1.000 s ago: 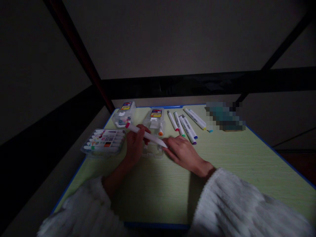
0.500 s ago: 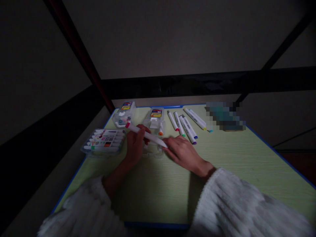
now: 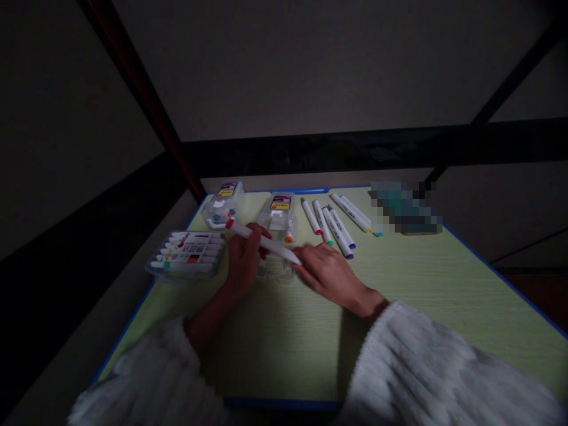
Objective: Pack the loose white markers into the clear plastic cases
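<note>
A white marker [image 3: 277, 247] with a pinkish-red end slants across the middle of the view, above the table. My left hand [image 3: 243, 260] is closed round its barrel near the coloured end. The fingers of my right hand [image 3: 331, 272] pinch its other, tapered end. Below and behind the marker lies an opened clear plastic case [image 3: 281, 277], partly hidden by the marker and my left hand. One orange-ended marker [image 3: 289, 231] rests in that case.
Several loose white markers [image 3: 339, 234] lie beyond my right hand. A clear box of small items [image 3: 222, 210] stands at the back left, and a filled marker case [image 3: 189, 254] lies at the left edge. A blurred-out flat object [image 3: 403, 210] is at the back right of the table [image 3: 421, 296].
</note>
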The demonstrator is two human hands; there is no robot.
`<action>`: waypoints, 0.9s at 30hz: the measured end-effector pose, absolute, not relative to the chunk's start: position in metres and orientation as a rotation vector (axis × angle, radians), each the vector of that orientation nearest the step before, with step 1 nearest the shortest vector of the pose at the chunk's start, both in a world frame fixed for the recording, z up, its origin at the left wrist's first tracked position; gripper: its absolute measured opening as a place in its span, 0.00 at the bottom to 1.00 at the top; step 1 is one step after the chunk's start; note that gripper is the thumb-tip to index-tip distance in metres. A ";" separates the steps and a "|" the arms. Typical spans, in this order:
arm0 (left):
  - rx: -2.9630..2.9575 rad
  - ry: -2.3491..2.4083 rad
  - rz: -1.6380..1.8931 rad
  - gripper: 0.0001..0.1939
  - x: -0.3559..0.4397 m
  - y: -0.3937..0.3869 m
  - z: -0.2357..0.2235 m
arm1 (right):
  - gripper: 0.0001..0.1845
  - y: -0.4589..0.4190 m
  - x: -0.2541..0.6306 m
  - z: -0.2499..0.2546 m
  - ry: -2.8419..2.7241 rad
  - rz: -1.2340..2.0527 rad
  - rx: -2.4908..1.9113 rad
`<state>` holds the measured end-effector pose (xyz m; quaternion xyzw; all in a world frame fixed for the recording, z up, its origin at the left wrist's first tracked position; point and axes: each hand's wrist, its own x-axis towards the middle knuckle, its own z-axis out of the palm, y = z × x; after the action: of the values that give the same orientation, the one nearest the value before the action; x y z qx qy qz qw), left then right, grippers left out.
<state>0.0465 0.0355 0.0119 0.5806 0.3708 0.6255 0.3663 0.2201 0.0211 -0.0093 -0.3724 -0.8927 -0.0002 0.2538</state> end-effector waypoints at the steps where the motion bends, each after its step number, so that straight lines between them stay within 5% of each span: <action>1: 1.493 0.953 1.607 0.17 0.046 0.035 0.012 | 0.13 0.021 0.220 -0.009 -2.428 0.002 -1.014; 27: 1.489 0.997 1.588 0.18 0.044 0.038 0.010 | 0.14 0.021 0.220 -0.009 -2.435 0.014 -1.024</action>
<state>0.0444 0.0379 0.0100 0.5789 0.3875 0.6175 0.3652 0.2201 0.0205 -0.0093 -0.3757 -0.8931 0.0053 0.2475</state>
